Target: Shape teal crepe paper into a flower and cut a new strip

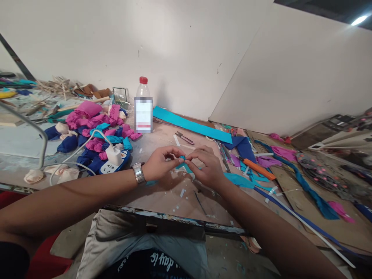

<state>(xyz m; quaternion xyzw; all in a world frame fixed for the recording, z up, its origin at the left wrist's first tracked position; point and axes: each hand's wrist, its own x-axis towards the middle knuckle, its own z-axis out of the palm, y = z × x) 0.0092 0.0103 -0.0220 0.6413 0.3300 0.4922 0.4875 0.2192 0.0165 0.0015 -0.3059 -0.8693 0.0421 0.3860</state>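
Note:
In front of me, over the table, my left hand (164, 159) and my right hand (207, 166) meet at the fingertips. Both pinch a small gathered turquoise strip of crepe-like material (182, 158); whether it is paper or cloth I cannot tell. Part of it hangs below the fingers. Another turquoise strip (240, 180) lies by my right wrist; any link to the held one is hidden. Beyond the hands rest small thread snips (185, 138). A wide flat turquoise strip (192, 124) lies farther back.
Left of my hands, pink, blue and cream bundles (95, 120) heap around a power strip (124, 159) with a white charger (114, 155). A red-capped bottle (143, 89) stands behind. An orange-handled cutter (258, 168) and scraps lie right. The table's front edge (162, 215) is near my lap.

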